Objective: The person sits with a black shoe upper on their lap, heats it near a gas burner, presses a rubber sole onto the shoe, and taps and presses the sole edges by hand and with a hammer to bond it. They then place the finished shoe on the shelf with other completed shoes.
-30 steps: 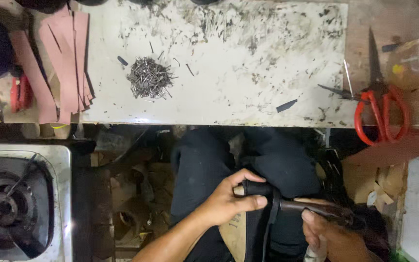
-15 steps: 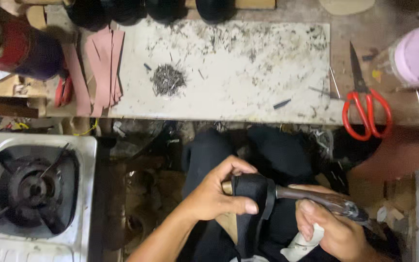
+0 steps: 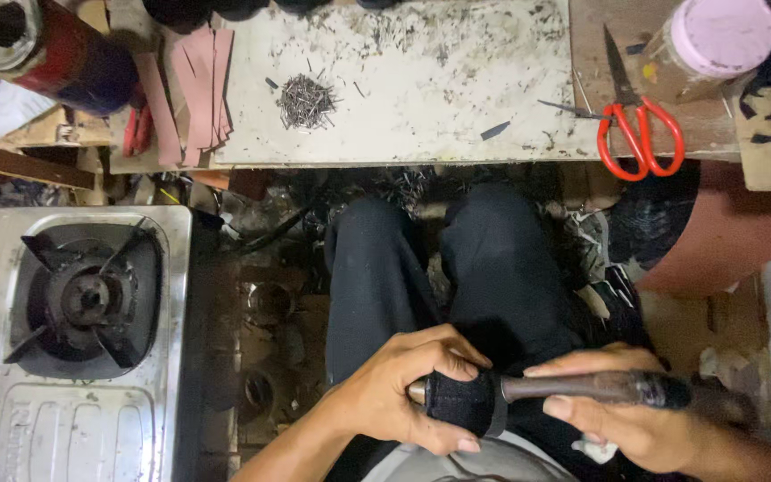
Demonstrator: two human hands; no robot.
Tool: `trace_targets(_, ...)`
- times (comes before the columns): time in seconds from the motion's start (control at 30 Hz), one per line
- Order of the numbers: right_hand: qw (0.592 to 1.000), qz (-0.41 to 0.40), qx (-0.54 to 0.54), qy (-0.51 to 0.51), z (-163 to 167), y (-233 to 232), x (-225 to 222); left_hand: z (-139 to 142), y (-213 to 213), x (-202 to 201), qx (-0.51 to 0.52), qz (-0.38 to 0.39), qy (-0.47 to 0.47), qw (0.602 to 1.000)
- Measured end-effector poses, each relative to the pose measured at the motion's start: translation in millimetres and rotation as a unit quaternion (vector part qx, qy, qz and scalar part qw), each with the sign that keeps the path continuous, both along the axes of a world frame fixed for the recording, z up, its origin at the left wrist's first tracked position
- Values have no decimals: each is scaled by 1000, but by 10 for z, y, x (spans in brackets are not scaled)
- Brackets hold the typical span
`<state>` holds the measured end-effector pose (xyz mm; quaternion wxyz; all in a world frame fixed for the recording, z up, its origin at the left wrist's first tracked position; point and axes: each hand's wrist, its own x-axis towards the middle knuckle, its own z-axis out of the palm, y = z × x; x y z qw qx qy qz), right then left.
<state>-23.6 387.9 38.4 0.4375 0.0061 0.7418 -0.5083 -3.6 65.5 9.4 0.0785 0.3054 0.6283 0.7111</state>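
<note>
Over my lap, my left hand (image 3: 403,393) grips a black, fabric-covered block (image 3: 461,403) with a wooden end showing at its left. My right hand (image 3: 622,415) holds a dark metal hand tool (image 3: 595,387) whose shaft lies across the block's right side. Both hands sit close together above my dark trousers (image 3: 457,268). What the tool's tip touches is hidden by the block.
A stained white work board (image 3: 457,80) lies ahead with a pile of small nails (image 3: 305,98). Red-handled scissors (image 3: 640,125) and a pink-lidded jar (image 3: 716,40) are at the right. Pink leather strips (image 3: 194,89) lie at the left. A gas stove (image 3: 82,330) stands beside my left knee.
The view has tilted so the board sits higher. Both hands have shifted lower and nearer, still on the black block and the tool.
</note>
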Motion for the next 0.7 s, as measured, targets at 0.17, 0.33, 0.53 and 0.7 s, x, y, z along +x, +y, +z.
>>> trace_targets(0.17, 989, -36, -90, 110, 228, -172, -10, 182, 32, 78, 5, 31, -25, 999)
trace_targets(0.33, 844, 172, -170, 479, 344, -507, 24, 262, 73, 239, -44, 141, 97, 984)
trace_targets(0.53, 854, 98, -109, 499, 603, -575, -13, 10, -90, 693, -60, 278, -118, 952)
trace_targets(0.7, 718, 195, -109, 659, 348, -685, 213, -417, 85, 725, 281, 51, -633, 720)
